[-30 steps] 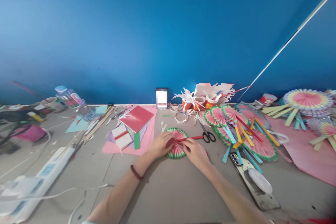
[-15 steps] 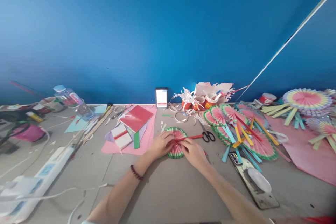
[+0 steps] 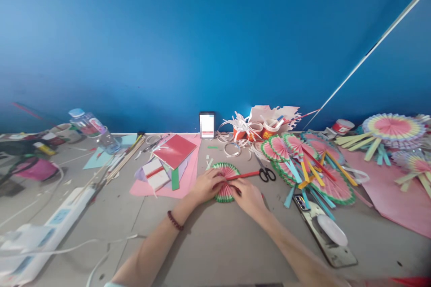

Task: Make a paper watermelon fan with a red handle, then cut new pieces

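Observation:
A round pleated paper fan (image 3: 227,174), pink with a green rim, lies on the grey table (image 3: 208,242) in front of me. A red strip handle (image 3: 247,175) sticks out of it to the right. My left hand (image 3: 206,185) rests on the fan's left half, fingers curled and pressing at its centre. My right hand (image 3: 247,195) lies on the fan's lower right with its fingers pinched at the base of the red strip. Both hands meet at the fan's middle and hide part of it.
Black-handled scissors (image 3: 266,173) lie just right of the red strip. A heap of finished fans (image 3: 311,166) spreads at the right, with a phone (image 3: 328,235) in front. A red booklet and paper pieces (image 3: 170,161) sit at the left. A power strip (image 3: 43,233) lies far left.
My right hand has slid slightly left, closer to the fan's centre. The left hand and the fan have hardly moved.

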`<action>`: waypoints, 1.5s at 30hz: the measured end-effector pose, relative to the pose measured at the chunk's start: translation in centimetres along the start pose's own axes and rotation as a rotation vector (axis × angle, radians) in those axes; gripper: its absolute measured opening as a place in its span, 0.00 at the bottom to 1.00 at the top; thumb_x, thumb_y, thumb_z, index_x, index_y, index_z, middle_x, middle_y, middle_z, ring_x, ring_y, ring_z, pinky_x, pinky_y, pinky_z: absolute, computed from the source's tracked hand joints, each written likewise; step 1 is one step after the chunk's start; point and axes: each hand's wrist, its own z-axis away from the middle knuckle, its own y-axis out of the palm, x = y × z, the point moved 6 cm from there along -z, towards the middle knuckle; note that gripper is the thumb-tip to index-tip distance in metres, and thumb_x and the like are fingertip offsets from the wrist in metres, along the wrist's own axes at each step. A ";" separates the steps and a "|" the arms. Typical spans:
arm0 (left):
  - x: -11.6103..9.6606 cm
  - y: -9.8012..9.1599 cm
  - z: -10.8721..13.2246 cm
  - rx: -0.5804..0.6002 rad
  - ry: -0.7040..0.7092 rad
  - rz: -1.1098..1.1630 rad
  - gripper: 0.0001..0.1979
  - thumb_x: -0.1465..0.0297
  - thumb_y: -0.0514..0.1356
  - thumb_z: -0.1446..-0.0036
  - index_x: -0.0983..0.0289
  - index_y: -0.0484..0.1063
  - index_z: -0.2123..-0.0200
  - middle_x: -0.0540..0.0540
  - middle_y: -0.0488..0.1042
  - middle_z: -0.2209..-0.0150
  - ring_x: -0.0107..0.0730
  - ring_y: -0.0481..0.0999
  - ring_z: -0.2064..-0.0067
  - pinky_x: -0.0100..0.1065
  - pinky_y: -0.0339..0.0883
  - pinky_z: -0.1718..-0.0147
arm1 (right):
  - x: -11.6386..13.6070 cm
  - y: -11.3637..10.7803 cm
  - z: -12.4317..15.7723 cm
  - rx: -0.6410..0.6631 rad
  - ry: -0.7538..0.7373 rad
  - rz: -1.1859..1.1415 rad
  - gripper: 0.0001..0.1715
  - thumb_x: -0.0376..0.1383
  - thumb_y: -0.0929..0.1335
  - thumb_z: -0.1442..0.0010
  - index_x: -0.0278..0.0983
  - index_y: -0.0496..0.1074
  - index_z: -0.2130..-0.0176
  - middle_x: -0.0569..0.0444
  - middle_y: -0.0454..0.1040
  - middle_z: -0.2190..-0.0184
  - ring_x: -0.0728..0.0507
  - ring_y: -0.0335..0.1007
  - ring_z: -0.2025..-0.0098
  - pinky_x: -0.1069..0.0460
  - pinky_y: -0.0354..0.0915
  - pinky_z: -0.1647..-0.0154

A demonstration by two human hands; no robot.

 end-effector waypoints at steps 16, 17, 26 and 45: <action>0.4 0.4 0.1 0.033 -0.038 0.018 0.12 0.77 0.55 0.44 0.59 0.72 0.59 0.55 0.70 0.56 0.35 0.69 0.53 0.38 0.67 0.56 | 0.3 0.6 0.8 0.039 -0.043 -0.002 0.12 0.37 0.63 0.39 0.41 0.76 0.62 0.52 0.74 0.65 0.45 0.71 0.61 0.52 0.64 0.60; 0.5 0.4 0.1 0.035 -0.038 0.020 0.12 0.77 0.55 0.44 0.59 0.72 0.59 0.55 0.70 0.56 0.35 0.69 0.53 0.38 0.67 0.57 | 0.3 0.6 0.8 0.042 -0.039 -0.005 0.12 0.38 0.63 0.39 0.41 0.76 0.63 0.52 0.74 0.65 0.44 0.71 0.61 0.52 0.64 0.60; 0.6 0.4 0.1 0.039 -0.043 0.032 0.12 0.77 0.56 0.45 0.59 0.73 0.59 0.55 0.70 0.56 0.36 0.68 0.53 0.39 0.67 0.55 | -0.5 0.8 0.4 0.107 -0.033 -0.186 0.11 0.35 0.64 0.40 0.39 0.76 0.64 0.52 0.74 0.66 0.46 0.71 0.65 0.53 0.65 0.63; 0.3 0.3 0.1 -0.005 -0.054 -0.009 0.12 0.76 0.54 0.44 0.59 0.73 0.59 0.56 0.71 0.57 0.36 0.69 0.54 0.39 0.69 0.57 | -0.1 0.3 0.8 0.004 -0.038 0.167 0.12 0.30 0.61 0.40 0.38 0.72 0.70 0.51 0.73 0.69 0.43 0.69 0.64 0.52 0.61 0.64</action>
